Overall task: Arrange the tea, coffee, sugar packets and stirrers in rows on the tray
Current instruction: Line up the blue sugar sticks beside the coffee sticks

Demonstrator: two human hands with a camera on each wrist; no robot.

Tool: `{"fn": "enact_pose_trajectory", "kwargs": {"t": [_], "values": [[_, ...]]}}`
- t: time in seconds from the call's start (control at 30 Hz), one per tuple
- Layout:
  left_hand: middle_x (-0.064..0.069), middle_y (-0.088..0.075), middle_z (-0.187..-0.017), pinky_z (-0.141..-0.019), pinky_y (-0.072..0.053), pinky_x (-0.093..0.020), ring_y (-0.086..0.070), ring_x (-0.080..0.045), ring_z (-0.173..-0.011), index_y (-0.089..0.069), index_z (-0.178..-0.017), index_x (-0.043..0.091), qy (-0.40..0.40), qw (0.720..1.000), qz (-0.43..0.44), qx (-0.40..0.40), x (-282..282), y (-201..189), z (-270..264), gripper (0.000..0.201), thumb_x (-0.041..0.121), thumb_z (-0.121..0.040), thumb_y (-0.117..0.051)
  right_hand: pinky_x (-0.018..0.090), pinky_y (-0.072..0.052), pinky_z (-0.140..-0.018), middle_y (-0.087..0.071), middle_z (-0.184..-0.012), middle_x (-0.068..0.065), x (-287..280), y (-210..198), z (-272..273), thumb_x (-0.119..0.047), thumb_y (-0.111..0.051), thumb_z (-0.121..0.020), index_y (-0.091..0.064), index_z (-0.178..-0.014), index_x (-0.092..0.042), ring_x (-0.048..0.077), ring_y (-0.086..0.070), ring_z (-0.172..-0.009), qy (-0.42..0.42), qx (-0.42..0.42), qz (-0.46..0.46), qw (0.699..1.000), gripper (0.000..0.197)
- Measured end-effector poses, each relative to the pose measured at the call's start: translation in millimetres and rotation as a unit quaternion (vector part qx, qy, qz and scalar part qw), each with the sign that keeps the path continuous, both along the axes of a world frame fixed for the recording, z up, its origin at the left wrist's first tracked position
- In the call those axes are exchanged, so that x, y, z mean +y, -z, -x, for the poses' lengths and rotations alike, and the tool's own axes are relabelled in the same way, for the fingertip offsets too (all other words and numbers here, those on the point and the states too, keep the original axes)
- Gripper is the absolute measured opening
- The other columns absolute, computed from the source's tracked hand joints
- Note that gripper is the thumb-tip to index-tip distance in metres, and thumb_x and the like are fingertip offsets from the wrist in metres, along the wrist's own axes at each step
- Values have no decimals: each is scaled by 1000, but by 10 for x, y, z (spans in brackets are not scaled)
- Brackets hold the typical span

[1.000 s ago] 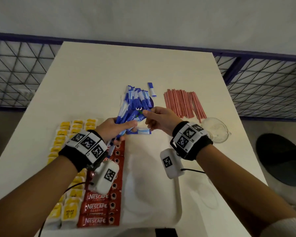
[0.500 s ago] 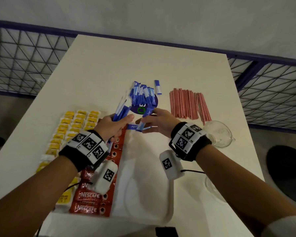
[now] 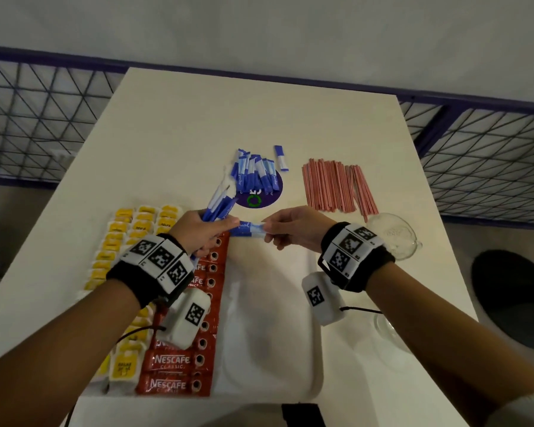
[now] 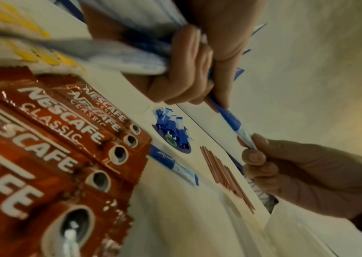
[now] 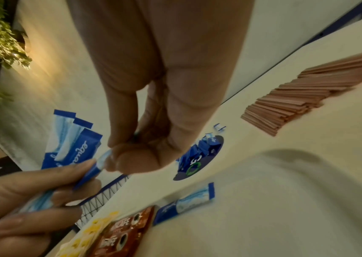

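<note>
One packet: your right hand (image 3: pixel 293 228) pinches a sugar stick (image 4: pixel 232 121) from left hand's (image 3: pixel 202 231) clenched bunch (image 3: pixel 219 203).
Placement: lay it beside the Nescafe row (image 3: pixel 204 303), parallel.

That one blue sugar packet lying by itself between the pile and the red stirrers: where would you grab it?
Pinch the lone packet across its narrow middle, coming straight down from above. It lies flat on the table, its length pointing away from the person, with bare gaps toward the pile and the stirrers, so fingertips probably fit at both long edges.
</note>
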State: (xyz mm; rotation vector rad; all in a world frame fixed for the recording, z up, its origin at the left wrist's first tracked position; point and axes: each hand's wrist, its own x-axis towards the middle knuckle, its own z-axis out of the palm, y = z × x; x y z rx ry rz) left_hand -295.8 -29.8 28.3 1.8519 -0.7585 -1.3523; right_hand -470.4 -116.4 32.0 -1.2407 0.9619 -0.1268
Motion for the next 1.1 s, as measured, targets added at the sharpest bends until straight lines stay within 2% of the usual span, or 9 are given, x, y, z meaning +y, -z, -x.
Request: {"fn": "enact_pose_trajectory", "kwargs": {"t": [0.13, 0.23, 0.37, 0.5, 0.6, 0.73, 0.83, 0.93, 1.1], "values": [[11, -31, -33, -30, -22, -14, -25, -3, -26, -58, -78, 15, 26, 999, -18, -20, -6, 73, -39, 16, 27, -85, -65, 16, -52, -52, -60, -75, 15, 8, 58, 84, 6, -51, -89, -55, -112, 11, 9, -58, -49, 9, 35, -37, 999, 24], [10, -32, -33, -31, -24, -15, -26, -3, -26, -59, -79, 19, 28, 998, -14, -52, -9, 103, -121, 13, 29, -85, -65, 17, -53, -50, -62, -71, 16, 47, 141, 87, 7, -52, -88, -56, -92, 4, 9, -59, -43, 21, 74, -46, 996, 7], [10, -33, -34, -32, -26, -16, -28, -4, -26, -62, -95, 14, 44, 995, -13, -89, -23, 90, -224, 19, 31, -87, -63, 17, -53, -48, -65, -50, 5, 96, 297, 33, 3, -57, -87, -53, -76, -1, 8, -59, -40, 51, 115, -40, 991, 12], [10, -37, -32, -34, -29, -18, -31, -3, -25, -63, -102, 11, 59, 993, -10, -104, -47, 87, -300, 27, 33, -86, -64, 16, -52, -46, -63, -44, 1, 97, 398, -69, 0, -59, -87, -55, -73, -2, 6, -57, -37, 68, 135, -40, 988, 15], [5, -38, -41, -32, -28, -15, -30, -4, -26, -64, -103, 10, 64, 993, -13, -95, -51, 85, -335, 28, 31, -85, -64, 16, -49, -43, -61, -45, -2, 63, 438, -141, -6, -63, -85, -58, -71, -8, 4, -53, -34, 50, 186, -1, 981, 15], [3, -40, -49, -33, -29, -14, -33, -4, -31, -64, -105, 11, 77, 992, -18, -97, -59, 70, -372, 28, 31, -86, -63, 17, -46, -42, -57, -57, 7, 21, 468, -185, -6, -68, -81, -59, -68, -8, 6, -48, -32, 59, 217, 21, 974, 16], [3, -41, -51, -33, -29, -13, -35, -7, -37, -63, -107, 11, 87, 992, -21, -93, -71, 61, -399, 29, 31, -87, -62, 18, -46, -42, -57, -48, 4, -10, 473, -196, -7, -70, -80, -59, -65, -5, 7, -47, -30, 74, 236, 23, 969, 18], [1, -37, -50, -30, -28, -14, -30, -3, -28, -61, -108, 10, 85, 993, -27, -74, -94, 58, -411, 29, 30, -86, -62, 21, -44, -46, -56, -36, -1, -44, 481, -208, -10, -69, -82, -59, -64, -4, 7, -46, -28, 70, 274, 12, 959, 21], [1, -37, -50, -31, -27, -15, -29, -3, -28, -62, -108, 9, 92, 993, -30, -74, -111, 89, -419, 31, 31, -86, -62, 22, -44, -46, -56, -38, 1, -52, 493, -212, -15, -69, -82, -56, -62, -5, 9, -48, -31, 87, 279, 14, 956, 26]]}}
